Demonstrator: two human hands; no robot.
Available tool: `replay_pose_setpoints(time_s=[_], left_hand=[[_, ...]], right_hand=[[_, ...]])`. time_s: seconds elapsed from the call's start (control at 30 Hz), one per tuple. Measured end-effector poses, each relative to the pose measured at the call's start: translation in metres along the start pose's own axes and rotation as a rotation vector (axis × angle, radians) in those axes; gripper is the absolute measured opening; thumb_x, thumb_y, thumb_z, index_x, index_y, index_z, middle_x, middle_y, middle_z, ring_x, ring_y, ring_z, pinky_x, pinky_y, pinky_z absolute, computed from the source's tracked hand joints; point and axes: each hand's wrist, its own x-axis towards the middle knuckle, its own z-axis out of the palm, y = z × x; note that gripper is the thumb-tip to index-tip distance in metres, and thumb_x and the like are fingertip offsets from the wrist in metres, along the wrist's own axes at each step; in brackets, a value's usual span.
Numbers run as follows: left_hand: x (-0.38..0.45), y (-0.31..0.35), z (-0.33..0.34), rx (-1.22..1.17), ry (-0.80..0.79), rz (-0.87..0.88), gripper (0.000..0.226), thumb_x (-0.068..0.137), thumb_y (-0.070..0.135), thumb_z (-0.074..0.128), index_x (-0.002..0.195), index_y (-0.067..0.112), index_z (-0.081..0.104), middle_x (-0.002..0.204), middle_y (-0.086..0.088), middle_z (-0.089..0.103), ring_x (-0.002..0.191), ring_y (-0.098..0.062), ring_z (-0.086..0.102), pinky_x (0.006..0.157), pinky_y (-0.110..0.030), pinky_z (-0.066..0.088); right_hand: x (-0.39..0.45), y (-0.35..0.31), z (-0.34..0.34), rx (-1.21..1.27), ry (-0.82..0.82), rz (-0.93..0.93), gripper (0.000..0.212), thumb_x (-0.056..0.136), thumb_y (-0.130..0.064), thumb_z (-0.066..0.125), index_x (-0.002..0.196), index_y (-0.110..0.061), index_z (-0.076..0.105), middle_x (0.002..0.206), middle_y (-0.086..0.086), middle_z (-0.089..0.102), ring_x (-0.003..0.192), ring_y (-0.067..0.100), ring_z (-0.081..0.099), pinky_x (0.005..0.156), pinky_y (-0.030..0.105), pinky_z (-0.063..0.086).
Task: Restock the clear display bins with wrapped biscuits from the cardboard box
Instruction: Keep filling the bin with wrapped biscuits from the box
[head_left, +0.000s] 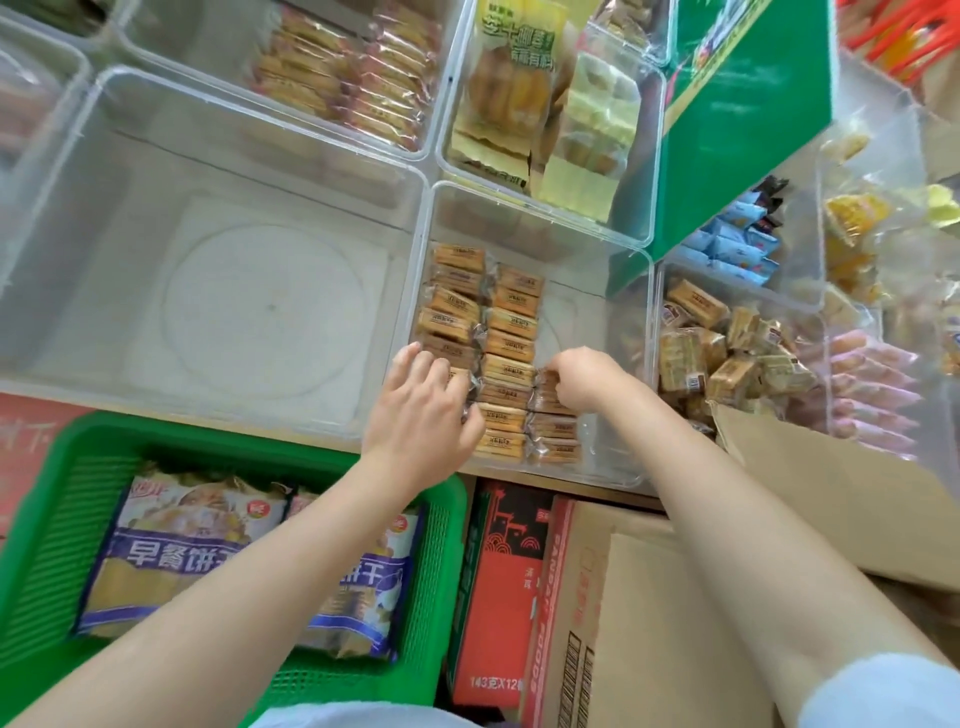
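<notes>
A clear display bin (623, 322) in the middle of the shelf holds rows of brown wrapped biscuits (511, 332) stacked along its left side and front. My left hand (421, 410) reaches into the bin with fingers spread, resting on the front of the left row. My right hand (584, 382) has its fingers curled round a wrapped biscuit pack (545, 389) at the start of a third row. The cardboard box (649, 597) sits open below the shelf, between my forearms and to the right.
A large clear bin (218, 291) stands left of the biscuit bin. Further bins of snacks lie behind and to the right (727, 353). A green basket (62, 519) with bagged biscuits sits at lower left. A green carton (748, 119) leans at upper right.
</notes>
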Motion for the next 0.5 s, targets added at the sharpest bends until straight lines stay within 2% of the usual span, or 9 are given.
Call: replay_pose_setpoints(time_s=[0.1, 0.17, 0.27, 0.33, 0.4, 0.5], left_hand=[[-0.001, 0.0, -0.001, 0.013, -0.005, 0.002, 0.046, 0.094, 0.045, 0.037, 0.104, 0.014, 0.069, 0.107, -0.007, 0.068, 0.112, -0.027, 0.058, 0.119, -0.044, 0.019], [-0.001, 0.0, -0.001, 0.003, -0.011, 0.001, 0.044, 0.094, 0.046, 0.037, 0.105, 0.017, 0.069, 0.11, -0.005, 0.068, 0.115, -0.026, 0.057, 0.12, -0.044, 0.017], [0.001, 0.001, -0.003, -0.073, -0.037, -0.04, 0.037, 0.097, 0.043, 0.044, 0.112, 0.021, 0.07, 0.119, -0.001, 0.067, 0.122, -0.022, 0.053, 0.122, -0.042, 0.012], [-0.005, 0.012, -0.011, -0.226, -0.007, -0.095, 0.029, 0.098, 0.034, 0.051, 0.112, 0.019, 0.071, 0.12, -0.002, 0.067, 0.123, -0.023, 0.051, 0.117, -0.041, 0.02], [-0.022, 0.037, -0.025, -0.429, 0.059, -0.114, 0.022, 0.098, 0.025, 0.055, 0.108, 0.014, 0.072, 0.112, -0.001, 0.067, 0.114, -0.023, 0.053, 0.1, -0.038, 0.037], [-0.061, 0.096, -0.051, -0.622, -0.001, -0.022, 0.019, 0.1, 0.023, 0.054, 0.105, 0.015, 0.071, 0.099, 0.008, 0.063, 0.096, -0.013, 0.056, 0.077, -0.03, 0.044]], right_hand=[[-0.022, 0.002, -0.007, 0.156, -0.054, -0.034, 0.055, 0.098, -0.01, 0.049, 0.152, -0.011, 0.036, 0.148, 0.013, 0.049, 0.13, 0.031, 0.052, 0.104, 0.039, 0.047], [-0.046, 0.003, -0.011, 0.305, 0.043, -0.057, 0.054, 0.101, -0.018, 0.052, 0.153, -0.016, 0.038, 0.153, 0.009, 0.044, 0.135, 0.028, 0.048, 0.108, 0.038, 0.042], [-0.094, 0.012, -0.015, 0.562, 0.321, -0.129, 0.032, 0.102, -0.025, 0.051, 0.132, -0.022, 0.061, 0.132, 0.001, 0.061, 0.118, 0.018, 0.058, 0.097, 0.032, 0.048], [-0.139, 0.026, -0.013, 0.732, 0.525, -0.195, 0.022, 0.101, -0.022, 0.053, 0.114, -0.023, 0.07, 0.108, -0.005, 0.07, 0.1, 0.014, 0.064, 0.088, 0.034, 0.053], [-0.186, 0.042, -0.004, 0.867, 0.754, -0.229, 0.019, 0.099, -0.015, 0.054, 0.102, -0.02, 0.073, 0.089, -0.006, 0.07, 0.084, 0.015, 0.067, 0.079, 0.039, 0.056], [-0.247, 0.071, 0.029, 0.977, 1.026, -0.171, 0.018, 0.096, -0.014, 0.055, 0.094, -0.018, 0.072, 0.077, -0.006, 0.068, 0.069, 0.018, 0.065, 0.065, 0.037, 0.055]])
